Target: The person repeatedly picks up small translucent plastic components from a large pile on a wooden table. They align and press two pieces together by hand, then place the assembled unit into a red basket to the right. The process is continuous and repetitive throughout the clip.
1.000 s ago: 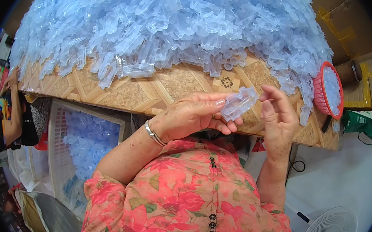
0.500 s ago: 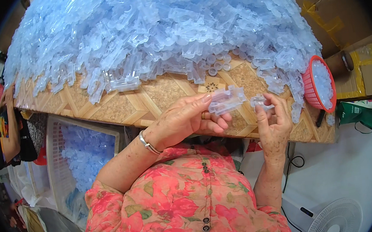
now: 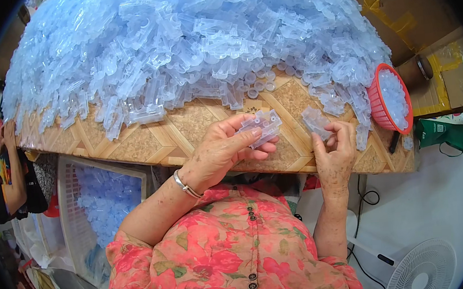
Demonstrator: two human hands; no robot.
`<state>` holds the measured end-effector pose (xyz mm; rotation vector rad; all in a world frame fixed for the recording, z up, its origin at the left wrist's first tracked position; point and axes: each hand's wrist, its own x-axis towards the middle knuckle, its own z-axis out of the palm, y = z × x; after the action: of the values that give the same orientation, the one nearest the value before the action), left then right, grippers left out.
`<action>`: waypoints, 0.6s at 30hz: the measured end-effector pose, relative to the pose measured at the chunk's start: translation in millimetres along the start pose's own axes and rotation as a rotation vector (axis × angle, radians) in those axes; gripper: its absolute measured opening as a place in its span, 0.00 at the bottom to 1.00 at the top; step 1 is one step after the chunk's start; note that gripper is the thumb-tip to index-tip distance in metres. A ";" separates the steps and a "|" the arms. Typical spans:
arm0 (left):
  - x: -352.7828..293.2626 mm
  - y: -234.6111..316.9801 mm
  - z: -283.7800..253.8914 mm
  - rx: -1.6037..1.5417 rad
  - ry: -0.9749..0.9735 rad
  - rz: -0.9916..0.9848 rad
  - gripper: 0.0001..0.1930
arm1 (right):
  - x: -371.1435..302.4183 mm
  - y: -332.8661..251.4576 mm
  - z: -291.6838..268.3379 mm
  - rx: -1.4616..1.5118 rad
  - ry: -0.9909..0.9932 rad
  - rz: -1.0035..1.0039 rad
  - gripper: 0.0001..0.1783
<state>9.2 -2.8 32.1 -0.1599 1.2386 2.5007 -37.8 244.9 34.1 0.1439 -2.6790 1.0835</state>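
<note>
The left hand [image 3: 225,146] is pinching an angular clear plastic piece [image 3: 266,125], the right hand [image 3: 335,154] grasping a jagged translucent part [image 3: 314,120] farther right.

The held pieces [image 3: 265,125] and the heaped pieces [image 3: 195,43] look like smooth, glossy, see-through plastic, and the basket [image 3: 380,101] is shiny plastic too. The table top [image 3: 190,118] shows a wood-and-cork-look surface with a low sheen. The bracelet [image 3: 185,187] is polished metal, the shirt [image 3: 202,251] soft matt cloth, the box [image 3: 391,20] dull cardboard.
</note>
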 end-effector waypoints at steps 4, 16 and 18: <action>3.4 -1.0 1.7 -0.049 0.009 0.013 0.26 | 2.1 2.7 3.6 -0.213 0.021 -0.529 0.15; -2.0 -4.7 -4.9 -0.253 -0.099 -0.008 0.28 | 40.9 -21.1 -11.9 -0.188 -0.516 -0.532 0.36; -2.8 -4.9 -5.0 -0.272 -0.097 -0.002 0.28 | 40.6 -24.0 -9.1 -0.227 -0.431 -0.546 0.36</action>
<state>13.3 -4.7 26.1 -0.1033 0.8575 2.6318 -70.8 234.0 67.1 1.1002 -2.8182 0.6224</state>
